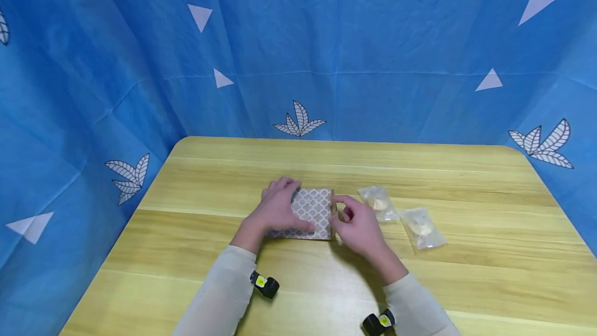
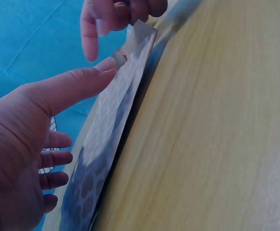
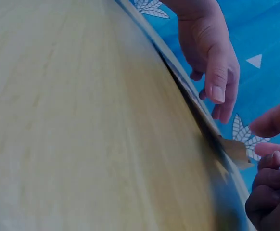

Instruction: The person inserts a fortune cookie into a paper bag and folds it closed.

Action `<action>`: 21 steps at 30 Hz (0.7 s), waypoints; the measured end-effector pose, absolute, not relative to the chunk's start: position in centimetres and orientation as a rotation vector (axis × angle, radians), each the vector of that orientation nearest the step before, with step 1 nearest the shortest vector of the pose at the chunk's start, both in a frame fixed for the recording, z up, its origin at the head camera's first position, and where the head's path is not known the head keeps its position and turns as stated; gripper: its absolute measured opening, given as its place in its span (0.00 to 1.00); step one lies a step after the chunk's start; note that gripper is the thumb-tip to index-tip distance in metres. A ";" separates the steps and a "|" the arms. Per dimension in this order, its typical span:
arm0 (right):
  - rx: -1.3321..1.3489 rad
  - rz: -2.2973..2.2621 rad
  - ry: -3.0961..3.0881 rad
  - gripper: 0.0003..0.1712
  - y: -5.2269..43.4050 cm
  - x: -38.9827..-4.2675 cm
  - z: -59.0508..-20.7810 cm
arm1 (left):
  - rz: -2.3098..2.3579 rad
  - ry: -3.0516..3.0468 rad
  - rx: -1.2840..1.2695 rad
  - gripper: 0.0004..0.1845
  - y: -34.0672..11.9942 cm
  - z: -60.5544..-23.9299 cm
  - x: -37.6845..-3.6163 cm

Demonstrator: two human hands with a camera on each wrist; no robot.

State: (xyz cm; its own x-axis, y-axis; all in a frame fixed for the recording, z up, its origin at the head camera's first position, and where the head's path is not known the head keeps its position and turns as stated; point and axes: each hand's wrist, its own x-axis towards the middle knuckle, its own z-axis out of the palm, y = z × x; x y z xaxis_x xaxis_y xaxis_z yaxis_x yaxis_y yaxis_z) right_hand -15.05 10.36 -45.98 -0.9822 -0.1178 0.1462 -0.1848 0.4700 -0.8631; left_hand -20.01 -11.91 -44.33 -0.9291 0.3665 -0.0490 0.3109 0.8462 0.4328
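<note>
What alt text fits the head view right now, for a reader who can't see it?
Two hands work a flat patterned paper bag on a wooden table: the left hand presses it flat, the right hand is at its right edge. Two clear snack packets lie to the right.

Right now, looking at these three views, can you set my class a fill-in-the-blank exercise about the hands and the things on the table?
1. The left hand rests flat on a patterned ____ lying on the table.
2. The right hand touches that thing's ____ edge.
3. To the right lie ____ clear packets.
4. The cloth backdrop is ____ in colour.

Missing words: bag; right; two; blue
</note>
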 end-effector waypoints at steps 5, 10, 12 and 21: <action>0.234 1.550 -2.696 0.22 10.3 -15.1 -46.3 | 0.649 2.845 0.507 0.68 -12.3 -44.6 -20.0; 0.208 1.514 -2.726 0.20 10.3 -15.3 -46.5 | 0.652 2.822 0.507 0.71 -12.8 -45.1 -20.2; 0.201 1.497 -2.740 0.19 10.3 -15.4 -46.5 | 0.656 2.816 0.517 0.73 -12.9 -45.3 -20.3; 0.195 1.454 -2.804 0.17 10.3 -15.6 -46.4 | 0.658 2.771 0.551 0.77 -13.2 -45.3 -20.2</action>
State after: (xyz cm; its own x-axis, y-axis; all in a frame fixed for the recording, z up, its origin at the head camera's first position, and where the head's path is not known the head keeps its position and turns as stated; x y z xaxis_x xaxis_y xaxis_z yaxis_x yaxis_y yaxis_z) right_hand -15.62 10.33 -46.39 -0.9921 -0.1197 0.0361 -0.0985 0.5704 -0.8154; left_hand -20.23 -13.18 -45.30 -0.9000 0.4117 -0.1431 0.3035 0.8276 0.4722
